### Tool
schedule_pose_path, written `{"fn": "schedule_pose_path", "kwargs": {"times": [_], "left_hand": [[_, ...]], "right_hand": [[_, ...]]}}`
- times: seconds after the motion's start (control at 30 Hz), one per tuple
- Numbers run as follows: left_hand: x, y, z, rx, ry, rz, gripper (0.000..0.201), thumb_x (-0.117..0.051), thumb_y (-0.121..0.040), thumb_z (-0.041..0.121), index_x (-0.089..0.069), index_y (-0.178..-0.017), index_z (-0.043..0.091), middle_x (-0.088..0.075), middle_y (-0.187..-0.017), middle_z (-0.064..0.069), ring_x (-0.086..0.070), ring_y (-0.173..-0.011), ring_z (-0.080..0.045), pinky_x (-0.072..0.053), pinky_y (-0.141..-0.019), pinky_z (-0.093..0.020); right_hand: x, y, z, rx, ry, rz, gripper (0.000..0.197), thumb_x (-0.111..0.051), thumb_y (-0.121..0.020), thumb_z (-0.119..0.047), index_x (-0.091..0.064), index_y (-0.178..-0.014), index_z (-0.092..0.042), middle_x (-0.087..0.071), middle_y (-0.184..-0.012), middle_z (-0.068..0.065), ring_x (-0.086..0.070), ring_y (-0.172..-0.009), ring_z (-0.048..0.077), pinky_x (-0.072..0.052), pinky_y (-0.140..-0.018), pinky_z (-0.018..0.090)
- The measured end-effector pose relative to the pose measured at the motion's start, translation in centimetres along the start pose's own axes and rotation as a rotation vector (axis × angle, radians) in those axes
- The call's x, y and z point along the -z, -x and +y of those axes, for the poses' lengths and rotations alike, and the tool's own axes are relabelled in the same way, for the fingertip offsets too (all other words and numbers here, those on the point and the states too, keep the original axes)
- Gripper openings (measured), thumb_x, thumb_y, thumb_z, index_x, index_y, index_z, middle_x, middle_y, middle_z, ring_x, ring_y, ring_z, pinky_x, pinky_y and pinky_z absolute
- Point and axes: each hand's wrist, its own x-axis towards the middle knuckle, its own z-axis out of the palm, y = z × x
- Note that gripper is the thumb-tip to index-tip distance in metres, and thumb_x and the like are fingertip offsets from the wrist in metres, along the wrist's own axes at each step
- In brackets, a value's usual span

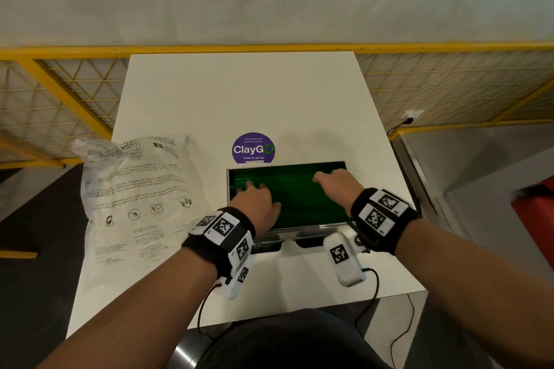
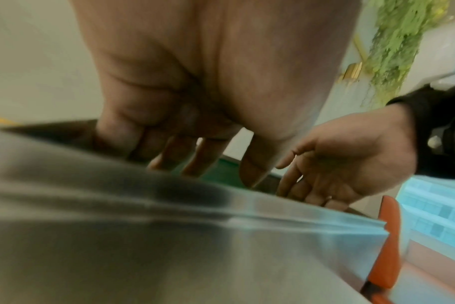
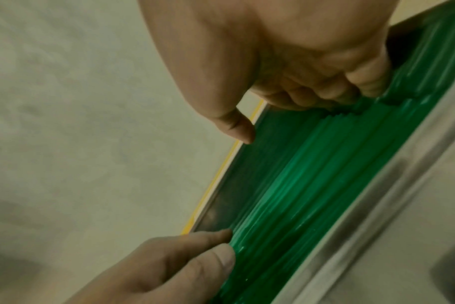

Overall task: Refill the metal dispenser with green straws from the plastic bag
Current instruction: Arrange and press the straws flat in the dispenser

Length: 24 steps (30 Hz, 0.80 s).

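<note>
Dispenser [image 1: 287,231] is a metal box sitting open-topped on a white table [image 1: 239,93], toward the near edge, and it's packed with green straws [image 1: 299,198] lying lengthwise. Table backs onto a yellow mesh railing [image 1: 75,84] with a plain grey wall behind it. Purple ClayGo sticker [image 1: 253,148] is just past the far rim of the box. Plastic bag [image 1: 138,189] lies crumpled and flat to the left of the dispenser, hanging a bit over the table's left edge. Plenty of bare tabletop beyond the box, less on the right side.

Both hands are reaching down into the box from the near side, palms down. Left hand [image 1: 257,201] has its fingers spread and resting on the straws at the left end. Right hand [image 1: 335,183] is at the right end, fingers bent down with the tips pushed against the straws, thumb sticking free. Neither is gripping anything as far as I can see.
</note>
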Motion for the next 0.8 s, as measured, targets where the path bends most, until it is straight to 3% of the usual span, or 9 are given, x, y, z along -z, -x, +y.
{"fn": "schedule_pose_path", "kwargs": {"times": [0.03,0.1,0.17,0.23,0.3,0.43,0.53,0.67,0.8], "left_hand": [[-0.4,0.2,-0.1,-0.046,0.001,-0.007,0.051,-0.033,-0.097,0.046,-0.044,-0.126,0.005,-0.045,-0.129,-0.022,-0.049,-0.117,-0.04,-0.045,-0.096,-0.046],[-1.2,0.9,0.4,-0.158,-0.027,-0.05,0.052,-0.024,-0.098,0.048,-0.051,-0.117,0.008,-0.056,-0.114,-0.017,-0.056,-0.103,-0.035,-0.048,-0.086,-0.041],[-1.7,1.5,0.8,-0.222,-0.076,-0.094,0.057,-0.017,-0.098,0.049,-0.054,-0.115,0.009,-0.06,-0.105,-0.015,-0.058,-0.097,-0.033,-0.047,-0.082,-0.039],[-1.8,1.9,1.0,-0.233,-0.114,-0.13,0.054,-0.015,-0.1,0.045,-0.051,-0.123,0.012,-0.059,-0.109,-0.016,-0.056,-0.102,-0.033,-0.046,-0.088,-0.041],[-1.3,2.3,1.1,-0.214,-0.126,-0.166,0.049,-0.016,-0.102,0.041,-0.045,-0.131,0.014,-0.055,-0.118,-0.019,-0.05,-0.111,-0.035,-0.04,-0.097,-0.046],[-1.3,2.5,0.4,-0.158,-0.101,-0.099,0.058,-0.022,-0.098,0.051,-0.056,-0.116,0.008,-0.057,-0.115,-0.017,-0.055,-0.106,-0.033,-0.045,-0.092,-0.04],[-0.8,2.0,0.2,-0.166,-0.023,0.013,0.046,-0.026,-0.099,0.043,-0.057,-0.1,0.009,-0.063,-0.101,-0.013,-0.06,-0.089,-0.028,-0.046,-0.077,-0.034],[-0.1,1.8,-0.4,-0.185,-0.06,-0.008,0.039,-0.028,-0.1,0.033,-0.058,-0.098,0.008,-0.062,-0.099,-0.012,-0.054,-0.079,-0.024,-0.044,-0.073,-0.032],[-0.2,1.6,-0.6,-0.174,-0.107,0.048,0.03,-0.041,-0.094,0.012,-0.05,-0.123,0.008,-0.053,-0.118,-0.013,-0.053,-0.106,-0.029,-0.045,-0.087,-0.036]], "right_hand": [[0.0,0.0,0.3,-0.024,-0.024,-0.029,0.025,-0.049,-0.09,-0.029,-0.048,-0.07,-0.014,-0.042,-0.068,0.007,-0.041,-0.063,0.021,-0.032,-0.064,0.031],[-0.1,0.3,0.6,-0.05,-0.037,-0.062,0.036,-0.047,-0.093,-0.034,-0.062,-0.103,-0.003,-0.059,-0.092,0.014,-0.056,-0.083,0.028,-0.043,-0.076,0.034],[-0.1,0.4,0.6,-0.074,-0.005,-0.055,0.054,-0.046,-0.095,-0.039,-0.053,-0.121,0.007,-0.058,-0.122,0.021,-0.057,-0.111,0.035,-0.044,-0.095,0.04],[-0.2,0.5,0.4,-0.07,-0.011,-0.048,0.06,-0.045,-0.095,-0.042,-0.047,-0.128,0.008,-0.05,-0.134,0.023,-0.05,-0.122,0.036,-0.04,-0.102,0.04],[0.0,0.5,0.4,-0.067,-0.035,-0.035,0.064,-0.046,-0.094,-0.047,-0.045,-0.133,0.004,-0.05,-0.135,0.022,-0.05,-0.122,0.035,-0.04,-0.105,0.04],[0.5,0.7,1.0,-0.006,0.023,-0.038,0.056,-0.043,-0.095,-0.049,-0.053,-0.103,0.005,-0.054,-0.096,0.012,-0.053,-0.094,0.026,-0.042,-0.091,0.034],[0.6,1.4,1.7,0.148,0.293,-0.024,0.048,-0.043,-0.097,-0.037,-0.052,-0.126,0.0,-0.059,-0.117,0.013,-0.056,-0.106,0.027,-0.042,-0.091,0.033],[0.6,2.5,2.3,0.376,0.561,-0.092,0.032,-0.044,-0.096,-0.016,-0.058,-0.124,-0.011,-0.06,-0.127,0.008,-0.056,-0.114,0.022,-0.044,-0.098,0.029],[0.0,2.7,2.7,0.375,0.755,-0.227,0.037,-0.042,-0.097,-0.014,-0.055,-0.131,-0.012,-0.055,-0.134,0.01,-0.053,-0.12,0.025,-0.042,-0.102,0.031]]}}
